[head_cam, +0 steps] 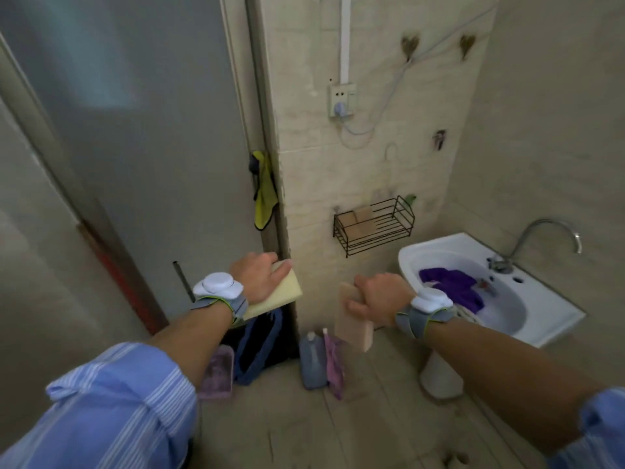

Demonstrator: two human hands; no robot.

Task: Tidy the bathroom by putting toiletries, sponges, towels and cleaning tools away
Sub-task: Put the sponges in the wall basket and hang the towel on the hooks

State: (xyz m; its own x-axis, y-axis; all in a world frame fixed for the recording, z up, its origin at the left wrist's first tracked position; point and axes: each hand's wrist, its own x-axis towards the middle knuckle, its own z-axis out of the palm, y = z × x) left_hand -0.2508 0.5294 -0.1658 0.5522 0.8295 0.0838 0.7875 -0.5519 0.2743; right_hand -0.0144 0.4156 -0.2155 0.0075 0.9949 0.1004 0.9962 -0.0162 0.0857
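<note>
Yellow sponge [280, 292], clasped by fingers of left hand [258, 277]; tan sponge [353, 319], gripped in right hand [380, 299]; wire basket [373, 228], above and beyond both; probable risk: rim snag drops a sponge onto bottle [313, 362] below the fingers.

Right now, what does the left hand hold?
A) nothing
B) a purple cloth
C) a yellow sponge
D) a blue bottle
C: the left hand holds a yellow sponge; the purple cloth lies in the sink.

No legible text or labels anywhere
</note>
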